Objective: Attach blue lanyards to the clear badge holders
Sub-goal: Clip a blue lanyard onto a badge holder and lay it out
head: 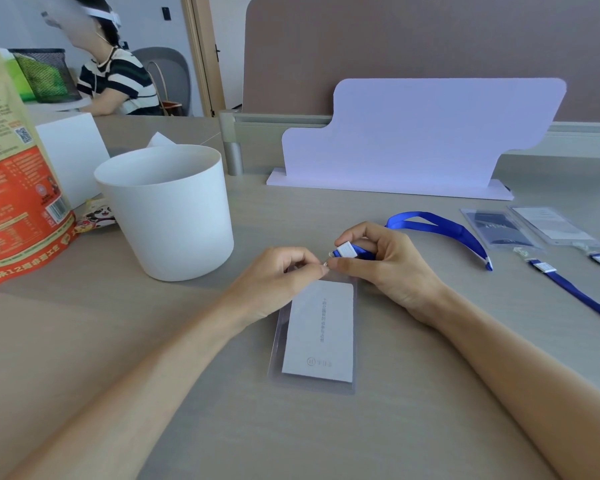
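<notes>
Lanyard (440,225) clip going on badge holder (317,336) | right hand (385,265) pinches clip, left hand (281,275) pinches holder top | next: hook the slot

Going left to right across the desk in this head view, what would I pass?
Snack bag → white tub → left hand → right hand → loop of the blue lanyard → dark-card badge holder → pale-card badge holder. The centre badge holder overlaps both hands, so it is skipped.
</notes>
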